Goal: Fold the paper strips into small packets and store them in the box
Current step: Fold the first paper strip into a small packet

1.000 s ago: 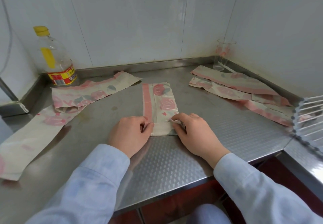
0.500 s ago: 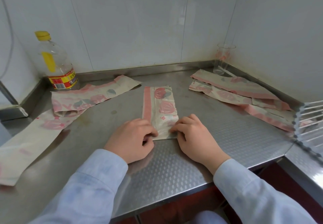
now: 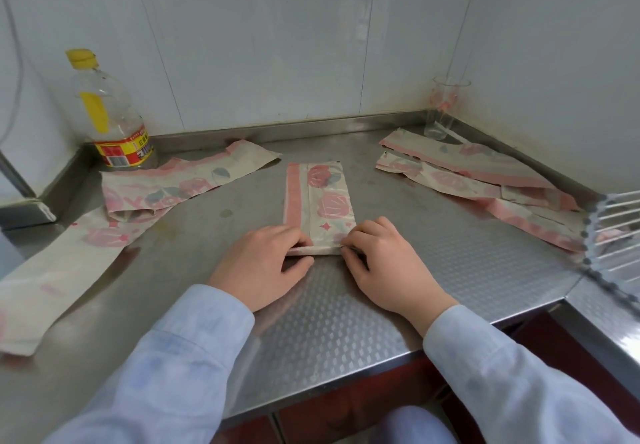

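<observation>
Pink-flowered paper strip (image 3: 320,201), centre frame on the steel counter (image 3: 467,270): left hand (image 3: 263,263) and right hand (image 3: 384,263) both pinching its rolled near edge. Looks light, limp, tearable, so hold the corners.

Looks like a kitchen corner: embossed stainless-steel tabletop (image 3: 450,270) with a raised back lip, white wall tiles (image 3: 259,45) on two sides, a near-empty yellow-capped bottle (image 3: 110,114) by the left wall, a clear glass (image 3: 443,114) in the far corner, a white wire rack (image 3: 620,222) at right
</observation>
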`<state>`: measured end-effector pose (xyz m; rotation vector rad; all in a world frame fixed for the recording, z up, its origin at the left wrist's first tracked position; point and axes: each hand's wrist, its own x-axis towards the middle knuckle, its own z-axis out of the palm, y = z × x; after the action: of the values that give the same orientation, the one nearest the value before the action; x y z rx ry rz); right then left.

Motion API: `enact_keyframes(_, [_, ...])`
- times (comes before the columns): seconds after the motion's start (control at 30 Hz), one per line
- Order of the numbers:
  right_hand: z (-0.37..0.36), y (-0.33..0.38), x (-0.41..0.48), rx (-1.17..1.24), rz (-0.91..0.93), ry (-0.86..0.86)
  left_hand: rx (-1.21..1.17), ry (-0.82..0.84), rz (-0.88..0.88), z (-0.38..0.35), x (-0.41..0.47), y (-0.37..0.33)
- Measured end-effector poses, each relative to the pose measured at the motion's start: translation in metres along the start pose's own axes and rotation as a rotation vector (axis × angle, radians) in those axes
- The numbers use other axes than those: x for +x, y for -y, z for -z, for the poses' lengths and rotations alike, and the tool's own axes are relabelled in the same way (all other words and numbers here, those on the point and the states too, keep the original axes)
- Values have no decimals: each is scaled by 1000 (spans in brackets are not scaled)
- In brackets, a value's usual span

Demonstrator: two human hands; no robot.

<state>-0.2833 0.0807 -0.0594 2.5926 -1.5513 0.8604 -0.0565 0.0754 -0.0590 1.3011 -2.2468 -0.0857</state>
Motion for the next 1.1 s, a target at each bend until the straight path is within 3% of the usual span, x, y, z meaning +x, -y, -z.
enact_keyframes(0.3, [-1,0,1,79,-74,-25,-59,-79,176,-8,0,-1])
enact_keyframes(0.53, [-4,-1,0,11,-162,-41,73,3,253,-8,1,-3])
enact_keyframes(0.67, [-4,-2,0,2,-162,-50,69,-67,141,-3,4,-5])
enact_keyframes(0.8, [-3,-3,0,40,-94,-53,129,19,-58,1,6,-7])
enact_keyframes(1.1, [5,1,-2,100,-72,-10,151,9,-80,3,3,-4])
